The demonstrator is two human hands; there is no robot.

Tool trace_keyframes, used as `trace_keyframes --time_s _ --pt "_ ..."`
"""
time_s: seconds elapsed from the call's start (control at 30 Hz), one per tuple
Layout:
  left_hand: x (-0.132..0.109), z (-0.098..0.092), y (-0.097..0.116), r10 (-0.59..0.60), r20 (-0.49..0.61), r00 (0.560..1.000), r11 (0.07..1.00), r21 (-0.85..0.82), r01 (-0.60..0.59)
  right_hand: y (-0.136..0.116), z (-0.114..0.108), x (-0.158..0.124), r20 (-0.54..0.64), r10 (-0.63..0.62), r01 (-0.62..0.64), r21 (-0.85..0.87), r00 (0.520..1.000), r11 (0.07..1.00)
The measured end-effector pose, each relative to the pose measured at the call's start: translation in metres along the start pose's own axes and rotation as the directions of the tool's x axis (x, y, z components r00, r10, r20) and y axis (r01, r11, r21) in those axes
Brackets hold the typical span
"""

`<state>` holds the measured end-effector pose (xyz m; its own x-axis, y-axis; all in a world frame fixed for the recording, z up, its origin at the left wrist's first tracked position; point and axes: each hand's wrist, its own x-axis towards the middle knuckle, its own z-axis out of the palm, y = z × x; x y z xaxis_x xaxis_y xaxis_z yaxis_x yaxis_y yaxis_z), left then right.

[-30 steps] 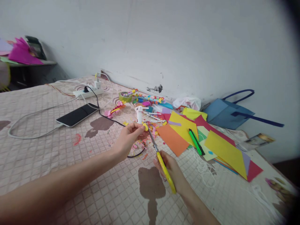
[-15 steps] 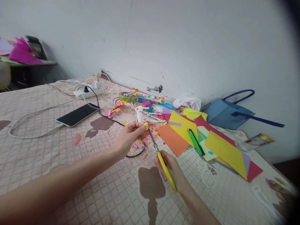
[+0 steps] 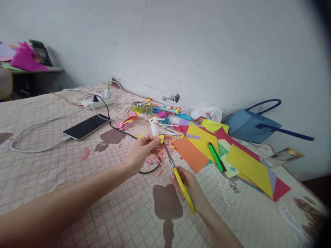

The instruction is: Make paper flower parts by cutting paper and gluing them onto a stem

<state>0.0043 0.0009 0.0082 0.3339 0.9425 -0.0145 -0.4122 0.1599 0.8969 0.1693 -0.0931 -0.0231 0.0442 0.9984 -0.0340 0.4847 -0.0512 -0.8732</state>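
Note:
Between the thumb and fingers of my left hand (image 3: 144, 148) is a small yellow paper piece (image 3: 161, 138). My right hand (image 3: 190, 186) grips scissors (image 3: 182, 187) with yellow handles; their metal blades point up and left and meet the paper at my left fingertips. Whether the blades are parted is too small to tell. Just behind my left hand stands a white glue gun (image 3: 154, 125). Pink and yellow paper scraps (image 3: 152, 159) lie on the table below the fingertips, beside a black cable (image 3: 151, 171).
Coloured paper sheets (image 3: 198, 156), a green cutter knife (image 3: 216, 156) and white string (image 3: 224, 189) lie to the right. A blue bag (image 3: 250, 125) stands against the wall. A phone (image 3: 86, 126) and a power strip (image 3: 99, 101) with cables lie left. Green tape (image 3: 139, 106) sits behind.
Hands, scissors and paper piece stay almost in the same place. The view has shifted very slightly.

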Motion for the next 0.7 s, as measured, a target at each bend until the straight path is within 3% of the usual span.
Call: trace_keyframes --time_s 0.7 --pt "0.0049 -0.0050 0.0045 -0.018 0.032 0.999 0.997 0.077 0.015 -0.0061 -0.0044 -0.0017 -0.003 -0.003 0.003 -0.093 1.000 0.996"
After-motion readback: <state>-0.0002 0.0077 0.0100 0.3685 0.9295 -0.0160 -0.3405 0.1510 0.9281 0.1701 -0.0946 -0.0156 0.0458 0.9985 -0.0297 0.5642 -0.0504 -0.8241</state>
